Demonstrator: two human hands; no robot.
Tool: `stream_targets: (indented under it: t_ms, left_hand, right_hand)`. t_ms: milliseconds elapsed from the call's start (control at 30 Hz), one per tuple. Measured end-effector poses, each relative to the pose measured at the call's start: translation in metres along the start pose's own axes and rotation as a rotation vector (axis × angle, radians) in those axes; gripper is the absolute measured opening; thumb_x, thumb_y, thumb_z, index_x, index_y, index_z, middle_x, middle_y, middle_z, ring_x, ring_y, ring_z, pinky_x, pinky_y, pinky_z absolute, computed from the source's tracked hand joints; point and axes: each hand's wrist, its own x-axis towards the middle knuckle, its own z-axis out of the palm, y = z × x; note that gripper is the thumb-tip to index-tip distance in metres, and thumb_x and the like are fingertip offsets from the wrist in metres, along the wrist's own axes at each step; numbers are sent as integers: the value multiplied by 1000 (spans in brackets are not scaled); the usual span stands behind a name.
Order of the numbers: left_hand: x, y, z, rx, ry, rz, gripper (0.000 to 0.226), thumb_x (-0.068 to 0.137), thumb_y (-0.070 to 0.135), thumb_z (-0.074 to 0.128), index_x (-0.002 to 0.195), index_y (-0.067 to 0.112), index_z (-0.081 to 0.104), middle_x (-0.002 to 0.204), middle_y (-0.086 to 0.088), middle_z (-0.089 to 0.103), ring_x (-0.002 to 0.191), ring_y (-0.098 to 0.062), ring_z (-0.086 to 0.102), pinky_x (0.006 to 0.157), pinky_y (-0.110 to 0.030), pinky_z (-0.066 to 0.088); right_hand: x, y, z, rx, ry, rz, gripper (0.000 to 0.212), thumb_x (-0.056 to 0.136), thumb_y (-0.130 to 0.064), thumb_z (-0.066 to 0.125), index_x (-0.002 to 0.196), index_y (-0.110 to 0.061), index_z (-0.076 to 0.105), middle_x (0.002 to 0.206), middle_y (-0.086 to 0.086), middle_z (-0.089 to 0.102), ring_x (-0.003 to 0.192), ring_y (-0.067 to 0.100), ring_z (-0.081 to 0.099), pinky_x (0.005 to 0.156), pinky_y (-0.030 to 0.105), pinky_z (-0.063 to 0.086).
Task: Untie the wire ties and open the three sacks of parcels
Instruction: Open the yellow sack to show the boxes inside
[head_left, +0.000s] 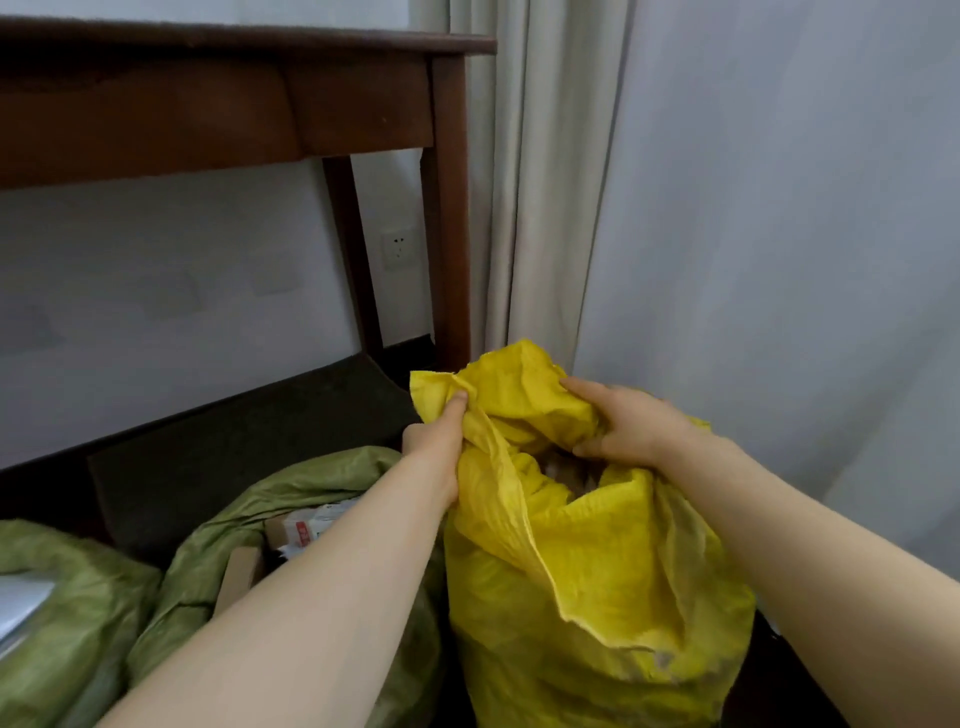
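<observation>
A yellow woven sack (597, 597) stands upright at the lower right, its mouth gaping with parcels dimly visible inside. My left hand (436, 441) grips the left edge of the sack's mouth, thumb pressed on the fabric. My right hand (623, 426) grips the crumpled right side of the mouth. To its left lies a green sack (218, 551), open, with cardboard parcels (296, 530) showing inside. Another green sack (67, 597) sits at the far left. No wire tie is visible.
A dark wooden table (234, 104) stands behind the sacks against a white wall, with a wall socket (399, 249) under it. A beige curtain (545, 182) hangs to the right of the table leg. The floor is dark.
</observation>
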Motion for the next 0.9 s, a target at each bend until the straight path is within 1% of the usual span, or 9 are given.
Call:
stream_targets:
  t_ms: [133, 267, 400, 467, 533, 633, 733, 800, 900]
  left_hand:
    - [2, 7, -3, 65, 11, 33, 66, 83, 30, 68, 134, 6, 36, 127, -16, 51, 112, -33, 52, 90, -41, 46]
    - [-3, 13, 7, 316, 65, 151, 75, 85, 19, 68, 145, 11, 23, 140, -16, 40, 125, -32, 43, 98, -40, 40]
    - [-18, 19, 12, 729, 378, 661, 51, 88, 11, 57, 134, 27, 44, 135, -7, 39, 122, -26, 39, 99, -36, 37]
    - [-35, 19, 15, 699, 380, 957, 51, 85, 11, 59, 131, 26, 45, 131, -3, 39, 117, -22, 44, 91, -32, 43]
    - [-52, 15, 22, 754, 281, 1096, 67, 82, 24, 65, 140, 22, 32, 132, -3, 33, 114, -21, 48, 84, -31, 47]
    - [-60, 3, 35, 1041, 155, 990, 103, 72, 59, 67, 148, 17, 13, 147, -9, 11, 134, -27, 30, 98, -36, 43]
    - [-53, -15, 40, 1144, 71, 617, 120, 68, 79, 51, 150, 9, 1, 153, -11, -24, 145, -32, -6, 113, -46, 21]
    - [-48, -27, 40, 1183, 93, 399, 125, 66, 86, 41, 149, 4, -4, 151, -13, -31, 142, -31, -20, 114, -56, 8]
    - [-48, -41, 42, 1284, 173, 273, 135, 60, 90, 40, 147, -1, -9, 150, -16, -33, 139, -31, -30, 109, -61, -5]
  right_hand:
    - [15, 3, 6, 55, 49, 66, 51, 91, -30, 53, 139, -25, 38, 135, 10, 53, 123, 29, 50, 93, 35, 44]
    - [17, 7, 6, 134, 58, 155, 48, 94, -30, 50, 137, -15, 37, 133, 15, 52, 122, 31, 50, 93, 37, 44]
    - [20, 6, 4, 230, 129, 208, 48, 87, -34, 61, 125, -8, 46, 123, 17, 57, 115, 33, 53, 86, 37, 45]
    - [22, 7, 3, 275, 184, 228, 48, 83, -38, 65, 115, -4, 52, 116, 19, 60, 110, 35, 55, 82, 37, 44]
    - [24, 9, 2, 293, 198, 236, 45, 83, -41, 65, 104, -2, 57, 110, 20, 62, 107, 36, 56, 79, 37, 43]
    - [26, 14, 3, 366, 181, 203, 35, 85, -38, 63, 92, -3, 64, 99, 20, 67, 99, 35, 61, 77, 38, 46]
    - [22, 18, -4, 429, 144, 186, 29, 89, -33, 59, 86, -5, 66, 95, 21, 68, 95, 35, 63, 75, 36, 46]
    - [18, 19, -10, 485, 122, 185, 29, 92, -29, 56, 84, -3, 65, 94, 22, 66, 96, 34, 62, 75, 35, 45]
    - [9, 24, -12, 630, 102, 201, 39, 92, -29, 56, 93, 9, 65, 84, 21, 61, 80, 30, 59, 75, 38, 47]
